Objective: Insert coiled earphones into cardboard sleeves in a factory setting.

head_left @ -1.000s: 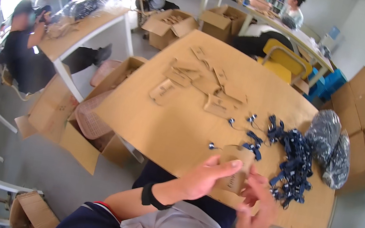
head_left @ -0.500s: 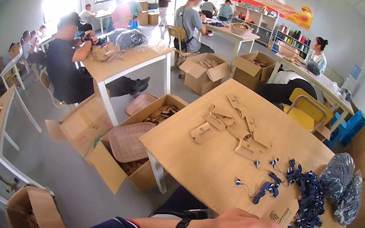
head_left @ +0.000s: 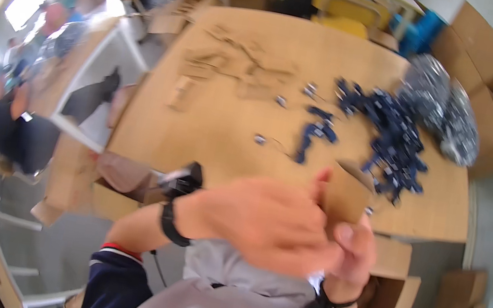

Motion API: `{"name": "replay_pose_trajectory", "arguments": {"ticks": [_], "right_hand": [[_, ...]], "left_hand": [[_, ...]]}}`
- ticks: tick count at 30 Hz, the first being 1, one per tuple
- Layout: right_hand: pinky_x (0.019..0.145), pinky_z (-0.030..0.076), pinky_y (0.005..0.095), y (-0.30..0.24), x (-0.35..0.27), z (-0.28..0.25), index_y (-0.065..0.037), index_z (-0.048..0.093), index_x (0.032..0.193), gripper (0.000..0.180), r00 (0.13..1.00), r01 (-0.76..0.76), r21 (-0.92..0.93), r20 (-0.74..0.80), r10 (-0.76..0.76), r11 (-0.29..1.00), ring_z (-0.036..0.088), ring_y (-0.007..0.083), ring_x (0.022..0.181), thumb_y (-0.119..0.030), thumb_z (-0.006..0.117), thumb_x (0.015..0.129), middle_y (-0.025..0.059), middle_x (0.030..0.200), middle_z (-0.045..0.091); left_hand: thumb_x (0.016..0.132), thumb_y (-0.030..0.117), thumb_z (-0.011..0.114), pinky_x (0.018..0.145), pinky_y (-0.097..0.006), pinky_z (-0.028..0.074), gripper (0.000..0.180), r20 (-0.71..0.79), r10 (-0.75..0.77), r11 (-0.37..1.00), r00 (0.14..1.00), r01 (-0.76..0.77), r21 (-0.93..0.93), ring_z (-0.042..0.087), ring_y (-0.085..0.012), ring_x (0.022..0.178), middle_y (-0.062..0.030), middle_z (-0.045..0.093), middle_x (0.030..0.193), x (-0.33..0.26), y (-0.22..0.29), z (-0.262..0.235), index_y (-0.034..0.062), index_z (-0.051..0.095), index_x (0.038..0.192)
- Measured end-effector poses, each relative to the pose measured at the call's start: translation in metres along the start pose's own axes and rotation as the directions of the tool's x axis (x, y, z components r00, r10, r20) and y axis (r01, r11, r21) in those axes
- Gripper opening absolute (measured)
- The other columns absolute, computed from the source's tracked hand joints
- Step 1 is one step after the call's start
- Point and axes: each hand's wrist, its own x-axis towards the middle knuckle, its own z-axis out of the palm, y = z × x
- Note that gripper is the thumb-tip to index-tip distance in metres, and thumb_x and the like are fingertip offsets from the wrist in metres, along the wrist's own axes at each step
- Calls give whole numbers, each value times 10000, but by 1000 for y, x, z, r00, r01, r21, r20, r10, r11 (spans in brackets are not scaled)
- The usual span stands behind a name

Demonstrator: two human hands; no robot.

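Head view, brown sleeve: between the hands, at the table's near edge, top end bowed.
Right hand: gripping the sleeve, thumb pressed on it.
Left hand: blurred, across the sleeve's lower end; can't tell if it grasps.
Progress: looks mid-piece; navy cable bundles heaped loose, brown packs scattered (finished or not, can't tell).
Room: bare tabletop forward-left; cable heap close by right; plastic bags line the right edge.
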Motion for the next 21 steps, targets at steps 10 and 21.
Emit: {"name": "replay_pose_trajectory", "arguments": {"ticks": [10, 21], "right_hand": [[448, 317, 188, -9, 0, -12, -18, 591, 1067, 178, 991, -42, -281, 110, 75, 959, 451, 7, 623, -146, 608, 946, -7, 757, 541], [672, 508, 341, 10, 18, -20, -28, 596, 1070, 363, 851, 407, -835, 200, -485, 370, 635, 349, 770, -1, 732, 734, 155, 869, 642]], "left_hand": [[904, 396, 585, 1031, -456, 275, 395, 408, -373, 797, 833, 513, -319, 450, -378, 1189, -240, 533, 1332, 14, -37, -14, 36, 695, 784], [782, 143, 688, 985, -347, 332, 276, 326, -816, 78, 477, 650, -755, 374, -218, 1237, -142, 455, 1257, 5, -5, 22, 35, 535, 984]]}}
